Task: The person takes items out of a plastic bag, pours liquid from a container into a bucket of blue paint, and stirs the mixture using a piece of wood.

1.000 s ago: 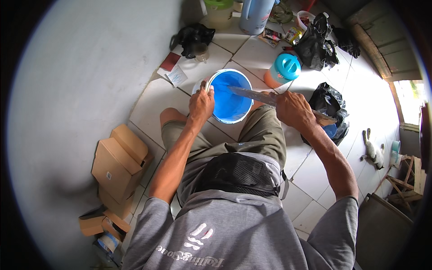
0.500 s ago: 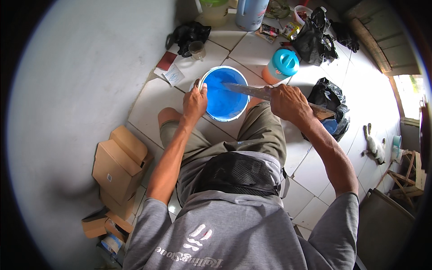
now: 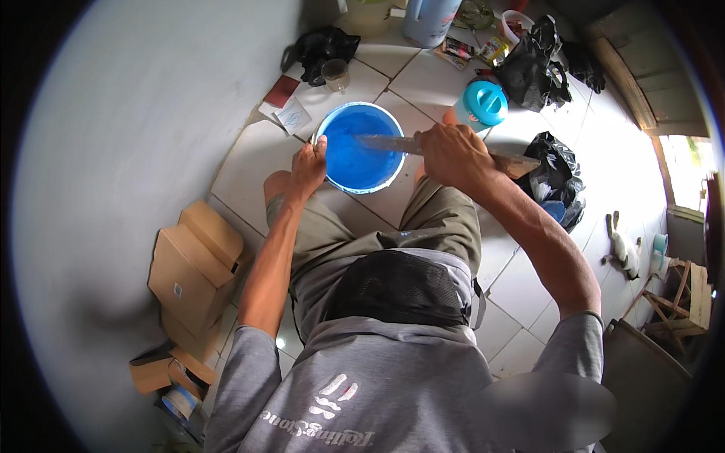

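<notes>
- Long, flat, grey-brown stick (image 3: pixel 389 143): lay across the mouth of the round, white-rimmed bucket with a blue interior (image 3: pixel 361 105); material unclear.
- Long axis ran left to right, roughly level in view, the right end slightly nearer the person. Left end pointed into the bucket; right end stuck out past the right hand (image 3: pixel 457 155). Depth of the tip: could not tell.
- Right hand: closed around the stick, palm down.
- Left hand (image 3: pixel 308 167): gripped the bucket's left rim, thumb uppermost.
- Bucket stood just beyond the knees, mouth up; contact with the floor could not be judged.
- Surface: white tile floor (image 3: pixel 245 170), dark joints running diagonally.
- Beyond the bucket: clear cup (image 3: pixel 335 74); to its right, turquoise-lidded jug (image 3: pixel 485 104).
- Right side: crumpled black plastic bag (image 3: pixel 557 162); farther off, pale cat with dark markings (image 3: pixel 626 251), lying down.
- Left side: plain grey wall (image 3: pixel 143 151), brown cardboard box (image 3: pixel 189 275) near it.
- Light: bright opening (image 3: pixel 689 174) at far right.
</notes>
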`<state>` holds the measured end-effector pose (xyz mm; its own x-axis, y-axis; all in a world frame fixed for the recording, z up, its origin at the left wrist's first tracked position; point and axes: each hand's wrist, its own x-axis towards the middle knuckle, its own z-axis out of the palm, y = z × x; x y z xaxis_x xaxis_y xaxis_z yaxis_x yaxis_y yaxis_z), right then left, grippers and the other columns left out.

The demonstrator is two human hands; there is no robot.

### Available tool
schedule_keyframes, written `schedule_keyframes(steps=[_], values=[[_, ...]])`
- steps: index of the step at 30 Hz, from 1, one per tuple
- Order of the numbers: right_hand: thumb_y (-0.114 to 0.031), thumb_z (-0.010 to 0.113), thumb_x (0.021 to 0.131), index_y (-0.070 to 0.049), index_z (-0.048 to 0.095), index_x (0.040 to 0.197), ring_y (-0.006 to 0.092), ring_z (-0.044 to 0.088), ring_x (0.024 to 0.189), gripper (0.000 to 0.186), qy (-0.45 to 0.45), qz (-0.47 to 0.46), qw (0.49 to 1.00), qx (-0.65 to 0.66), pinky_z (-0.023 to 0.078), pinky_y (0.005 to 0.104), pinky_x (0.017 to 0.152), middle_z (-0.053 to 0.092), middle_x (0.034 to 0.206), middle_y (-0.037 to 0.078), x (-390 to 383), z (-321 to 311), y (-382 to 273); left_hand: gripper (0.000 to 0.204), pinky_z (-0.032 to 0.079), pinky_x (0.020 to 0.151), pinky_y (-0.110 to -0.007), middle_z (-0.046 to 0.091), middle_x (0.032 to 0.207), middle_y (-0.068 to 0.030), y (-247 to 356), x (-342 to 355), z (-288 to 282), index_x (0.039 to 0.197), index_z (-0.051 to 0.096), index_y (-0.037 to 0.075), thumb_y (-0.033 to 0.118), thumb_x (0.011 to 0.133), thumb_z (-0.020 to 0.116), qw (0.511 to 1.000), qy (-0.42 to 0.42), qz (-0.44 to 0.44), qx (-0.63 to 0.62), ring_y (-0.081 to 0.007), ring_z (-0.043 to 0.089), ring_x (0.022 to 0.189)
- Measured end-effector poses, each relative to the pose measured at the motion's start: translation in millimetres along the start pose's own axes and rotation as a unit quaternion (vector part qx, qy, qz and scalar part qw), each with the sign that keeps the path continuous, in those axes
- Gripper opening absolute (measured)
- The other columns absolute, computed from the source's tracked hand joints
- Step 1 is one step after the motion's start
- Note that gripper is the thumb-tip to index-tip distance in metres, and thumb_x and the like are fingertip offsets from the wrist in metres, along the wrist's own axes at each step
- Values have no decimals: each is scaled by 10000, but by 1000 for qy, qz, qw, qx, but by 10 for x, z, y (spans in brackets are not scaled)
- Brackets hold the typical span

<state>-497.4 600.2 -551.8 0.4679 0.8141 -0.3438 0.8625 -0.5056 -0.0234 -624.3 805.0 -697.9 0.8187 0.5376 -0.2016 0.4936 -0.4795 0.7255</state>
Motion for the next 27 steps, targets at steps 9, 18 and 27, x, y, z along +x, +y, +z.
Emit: schedule_keyframes(steps=[9,18,27], values=[[-90,540,715,-59,636,781,241,623,691,121,-83,-65,990,-88,493,349,668,619,699,98,132,-247,-247,538,414,775,-444,590,878,-245,-150,-186,238,977,556,-34,442,895,317,988,-1,-97,-120,-402,551,886],[-97,581,675,-58,629,769,222,624,705,112,-91,-150,972,-157,489,310,601,610,696,101,354,-387,-460,500,403,870,-419,434,1165,-202,197,-424,185,1167,440,7,241,754,597,971,189,124,-77,-358,478,1025],[-149,635,643,-81,550,741,162,575,640,146,262,-264,928,22,440,314,610,562,684,51,-40,-212,-692,190,436,705,-349,575,863,-135,683,-192,79,921,552,42,174,786,578,934,-110,235,-245,-291,559,813]])
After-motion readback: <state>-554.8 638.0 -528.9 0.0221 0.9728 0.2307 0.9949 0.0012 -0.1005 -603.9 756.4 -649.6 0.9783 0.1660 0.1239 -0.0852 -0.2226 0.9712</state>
